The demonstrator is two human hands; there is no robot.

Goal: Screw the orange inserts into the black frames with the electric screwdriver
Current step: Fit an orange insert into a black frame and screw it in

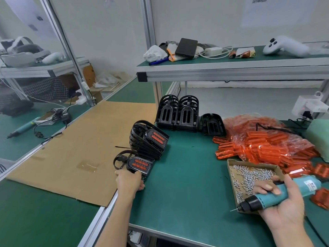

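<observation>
While the right hand [279,198] grips the screwdriver [277,195] over the screw tray [231,168], the left hand [130,180] holds an assembled frame [138,164].

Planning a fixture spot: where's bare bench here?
Free: green mat between the finished frames and screw tray; cardboard sheet on the left. Crowded: orange inserts at right, empty frames at back.

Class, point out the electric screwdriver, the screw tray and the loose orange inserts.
Screwdriver [277,195]: head view, on its teal body.
Screw tray [231,177]: head view, on its cardboard left wall.
Orange inserts [267,148]: head view, middle of the pile.
</observation>
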